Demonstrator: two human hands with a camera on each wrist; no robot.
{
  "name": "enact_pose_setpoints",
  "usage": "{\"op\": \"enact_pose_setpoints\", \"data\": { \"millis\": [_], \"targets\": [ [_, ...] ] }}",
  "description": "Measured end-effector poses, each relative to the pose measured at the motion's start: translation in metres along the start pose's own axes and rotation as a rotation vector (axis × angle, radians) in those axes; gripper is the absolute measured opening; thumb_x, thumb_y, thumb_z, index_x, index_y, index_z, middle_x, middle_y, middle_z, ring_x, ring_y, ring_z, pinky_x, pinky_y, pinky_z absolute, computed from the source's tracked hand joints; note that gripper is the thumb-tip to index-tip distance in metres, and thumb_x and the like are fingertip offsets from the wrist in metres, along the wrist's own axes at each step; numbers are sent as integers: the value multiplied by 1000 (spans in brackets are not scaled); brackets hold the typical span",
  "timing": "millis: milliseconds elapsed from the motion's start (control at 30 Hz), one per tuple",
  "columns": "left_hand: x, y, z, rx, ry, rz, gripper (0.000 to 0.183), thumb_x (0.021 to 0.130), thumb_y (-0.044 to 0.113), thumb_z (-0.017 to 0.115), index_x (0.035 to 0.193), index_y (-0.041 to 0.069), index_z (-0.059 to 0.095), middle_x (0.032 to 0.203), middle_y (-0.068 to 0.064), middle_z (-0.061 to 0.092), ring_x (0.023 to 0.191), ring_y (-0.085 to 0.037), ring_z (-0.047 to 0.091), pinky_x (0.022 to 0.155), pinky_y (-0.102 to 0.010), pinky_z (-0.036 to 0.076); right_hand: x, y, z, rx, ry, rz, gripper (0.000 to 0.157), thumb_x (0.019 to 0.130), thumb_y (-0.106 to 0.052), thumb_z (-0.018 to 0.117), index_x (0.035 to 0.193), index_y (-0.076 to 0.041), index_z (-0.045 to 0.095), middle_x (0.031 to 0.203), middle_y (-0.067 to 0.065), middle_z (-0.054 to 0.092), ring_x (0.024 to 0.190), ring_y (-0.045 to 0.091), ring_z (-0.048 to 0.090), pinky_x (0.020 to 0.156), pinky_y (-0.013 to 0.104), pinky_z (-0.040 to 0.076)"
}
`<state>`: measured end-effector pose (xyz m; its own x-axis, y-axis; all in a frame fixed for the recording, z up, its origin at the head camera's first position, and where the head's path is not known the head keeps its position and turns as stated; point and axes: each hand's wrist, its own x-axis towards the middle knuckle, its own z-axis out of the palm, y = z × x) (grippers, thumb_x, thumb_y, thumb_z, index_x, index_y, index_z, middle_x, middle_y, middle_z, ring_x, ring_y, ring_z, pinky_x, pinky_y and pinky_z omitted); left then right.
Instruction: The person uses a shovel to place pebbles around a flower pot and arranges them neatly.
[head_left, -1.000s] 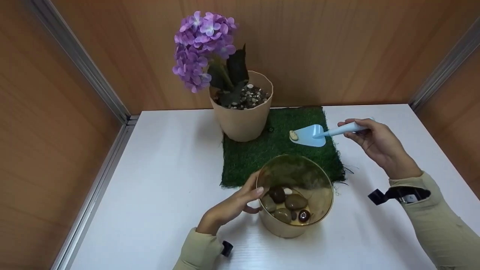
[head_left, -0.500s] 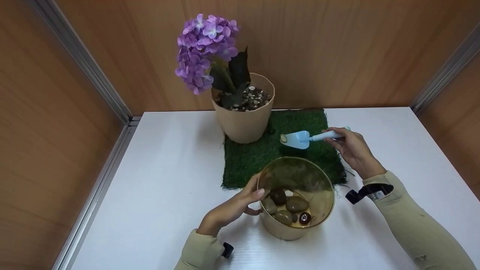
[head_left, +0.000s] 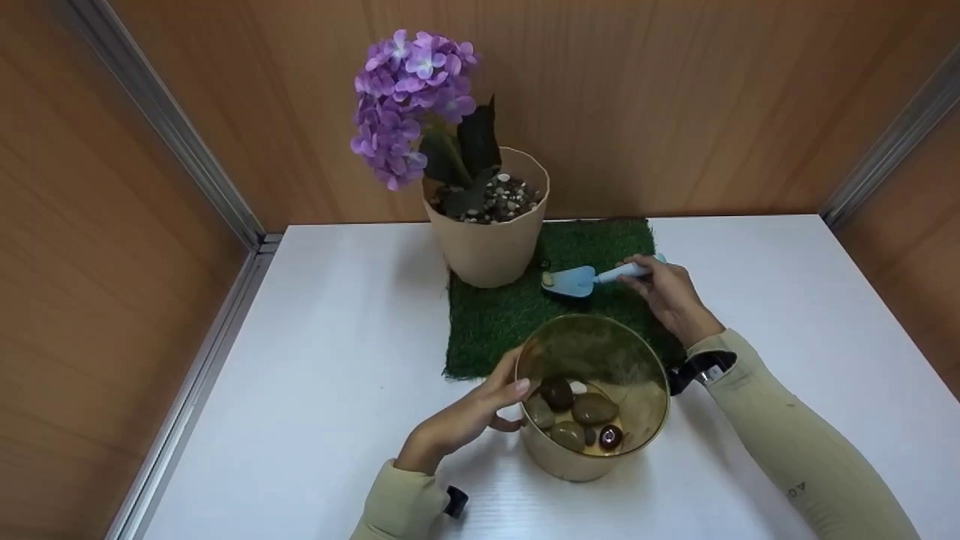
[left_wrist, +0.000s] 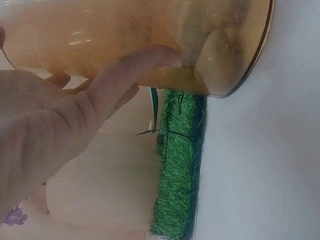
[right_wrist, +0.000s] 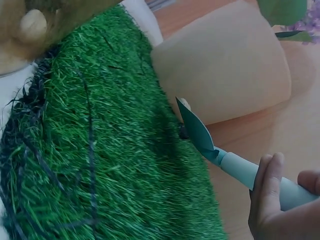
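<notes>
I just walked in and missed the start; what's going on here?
A person's right grip holds a light-blue trowel with a small pale stone at its tip, above a green artificial-grass mat. The left grip holds a round, amber, see-through container with smooth stones inside. A round beige pot of purple flowers stands on the mat.

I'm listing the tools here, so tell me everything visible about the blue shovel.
The shovel is light blue and plastic-looking, with a curved blade and rounded handle. The right hand grips the handle, holding it above the green mat, blade pointing toward the flowerpot. A pale stone sits at its tip.
</notes>
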<state>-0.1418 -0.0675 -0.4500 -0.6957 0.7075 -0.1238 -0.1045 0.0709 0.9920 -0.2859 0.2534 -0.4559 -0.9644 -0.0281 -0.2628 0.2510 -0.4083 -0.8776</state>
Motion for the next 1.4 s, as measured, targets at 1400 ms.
{"op": "enact_pose_setpoints", "data": {
  "millis": [1400],
  "targets": [
    [-2,1,0,-35,-14,-5,56,96,50,38,144,46,10,152,9,5,136,-28,22,90,-49,44,-58,-44,-20,166,-105,10,41,92,-22,58,122,5,51,117,19,55,113,26,54,98,31,38]
  ]
}}
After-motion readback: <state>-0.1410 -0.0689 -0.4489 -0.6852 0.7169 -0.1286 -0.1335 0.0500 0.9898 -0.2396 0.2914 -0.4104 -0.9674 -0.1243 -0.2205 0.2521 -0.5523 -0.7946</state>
